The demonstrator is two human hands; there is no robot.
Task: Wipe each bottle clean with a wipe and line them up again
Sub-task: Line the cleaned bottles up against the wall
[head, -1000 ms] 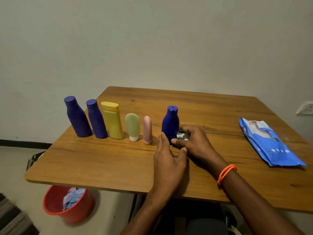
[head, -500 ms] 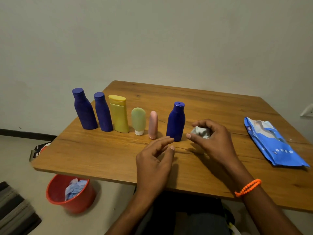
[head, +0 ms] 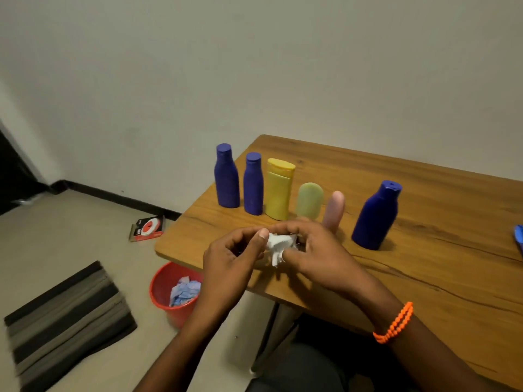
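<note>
Both hands meet over the tabletop's (head: pixel 424 278) near edge, and the crumpled white wipe (head: pixel 278 246) sits between them. The left hand (head: pixel 229 260) pinches it with curled fingers, the right hand (head: pixel 317 254) curls round its other side. At twelve o'clock from the hands stand the bottles in a row: two purple bottles (head: pixel 226 176), a yellow bottle (head: pixel 278 189), a green tube (head: pixel 310 200), a pink tube (head: pixel 334 209). The dark blue bottle (head: pixel 376 216) stands apart at two o'clock. A red bin (head: pixel 161 287) waits at eight o'clock on the floor.

bottle row (head: pixel 278 189) blocks far left table edge; bare tabletop (head: pixel 441 250) right of dark blue bottle (head: pixel 375 217).
</note>
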